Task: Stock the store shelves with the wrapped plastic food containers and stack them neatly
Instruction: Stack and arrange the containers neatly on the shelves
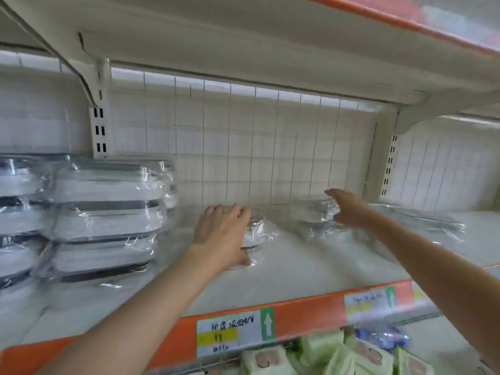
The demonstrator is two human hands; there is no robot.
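Note:
My left hand (220,234) lies palm down on a small wrapped plastic container (255,234) in the middle of the white shelf (311,269), fingers over its top and thumb at its front edge. My right hand (349,208) reaches farther back with fingers spread, touching another wrapped container (315,212) near the back grid. Motion blur hides whether it grips the container. At the left stand stacks of larger wrapped containers (105,220), three high, with more stacks (19,217) beside them.
A flat wrapped pack (422,220) lies on the shelf at the right. The orange shelf edge (305,312) carries price labels (232,334). Green packets (351,355) fill the shelf below. The upper shelf (243,36) hangs low overhead.

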